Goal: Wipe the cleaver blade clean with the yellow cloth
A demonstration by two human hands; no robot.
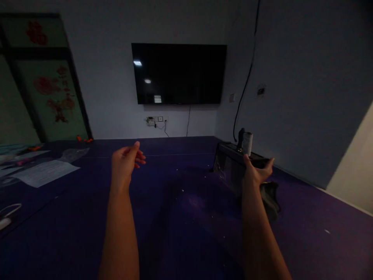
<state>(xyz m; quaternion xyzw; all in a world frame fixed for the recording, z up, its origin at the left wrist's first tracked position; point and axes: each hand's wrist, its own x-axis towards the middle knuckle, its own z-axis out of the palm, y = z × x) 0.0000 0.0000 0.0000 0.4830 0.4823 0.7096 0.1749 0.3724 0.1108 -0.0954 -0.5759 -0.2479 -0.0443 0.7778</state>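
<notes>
My left hand (125, 160) is raised above the dark blue-purple floor, thumb up and fingers loosely bent and apart. Nothing shows in it. On the right, my right hand (258, 173) has its thumb and a finger spread wide, with the other fingers mostly hidden. It overlaps a low dark box-like stand (230, 167) in the view; whether it touches the stand I cannot tell. Just beyond my right thumb, a pale cylinder (247, 143) stands upright on it, beside a small dark object (240, 139). Black cloth-like material (270, 198) lies below that hand.
A dark television (179, 74) hangs on the far wall above sockets and cords (157, 120). Paper sheets (46, 173) and clear plastic (74, 154) lie at left, near a white cable (11, 210). A black cable (246, 81) runs down the right wall. Small scraps dot the floor.
</notes>
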